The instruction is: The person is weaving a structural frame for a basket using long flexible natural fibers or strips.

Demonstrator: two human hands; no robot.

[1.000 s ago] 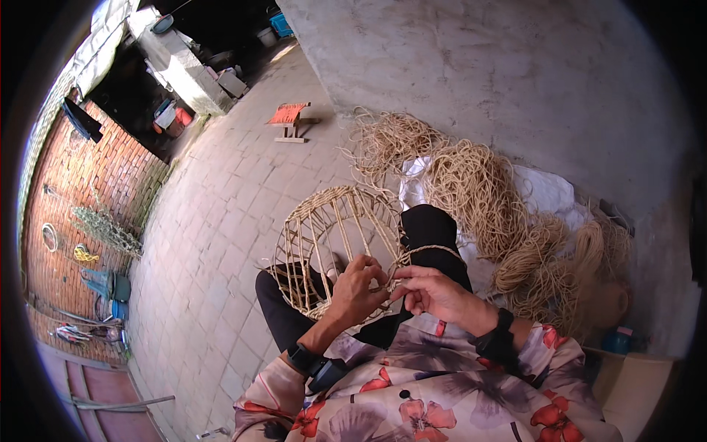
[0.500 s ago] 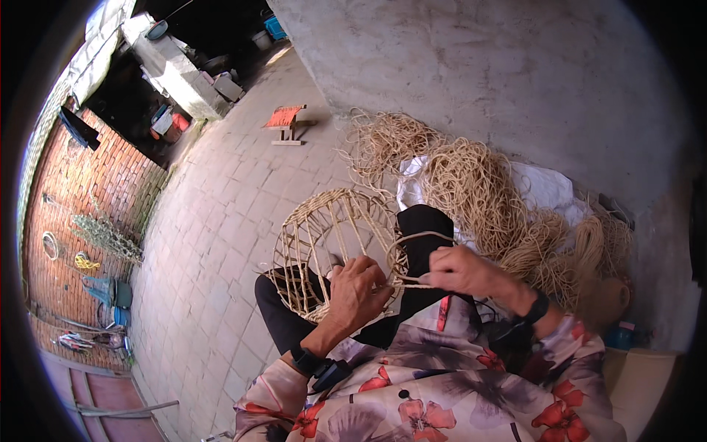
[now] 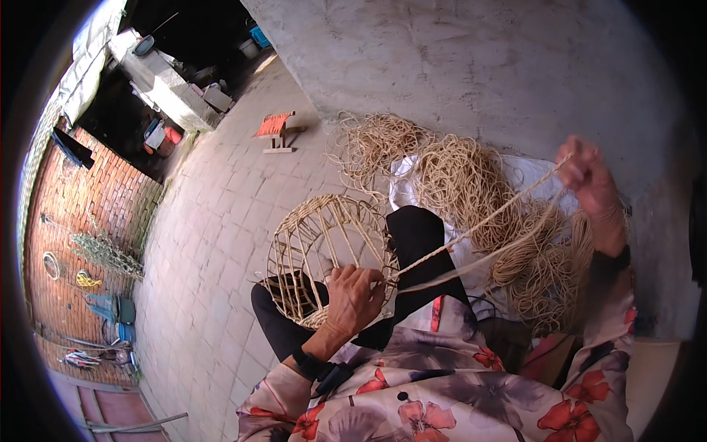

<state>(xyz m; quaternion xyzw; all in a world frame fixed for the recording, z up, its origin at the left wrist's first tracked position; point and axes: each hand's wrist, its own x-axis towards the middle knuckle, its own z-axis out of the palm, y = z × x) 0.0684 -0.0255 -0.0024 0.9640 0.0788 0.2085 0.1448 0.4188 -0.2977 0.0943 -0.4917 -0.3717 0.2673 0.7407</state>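
An openwork woven basket (image 3: 333, 206) of straw-coloured cord rests across my knees. My left hand (image 3: 355, 300) is closed on the basket's near side, its fingers curled over the bars. Up at the right, before the grey wall, my right hand (image 3: 589, 173) grips a twisted straw cord (image 3: 490, 219). The cord runs taut from the basket's right edge up to that hand. A second, blurred strand hangs slack just below it. My right fingers are somewhat smeared by motion.
Heaps of loose straw cord (image 3: 471, 184) lie on a white sheet (image 3: 526, 177) along the grey wall (image 3: 456, 66). A small stool with an orange seat (image 3: 275, 125) stands on the paved floor (image 3: 213, 221). Tools hang on the brick wall (image 3: 103, 177) at left.
My right hand has swung from beside the basket far up to the right, drawing the cord out long and taut. The left hand has stayed on the basket.
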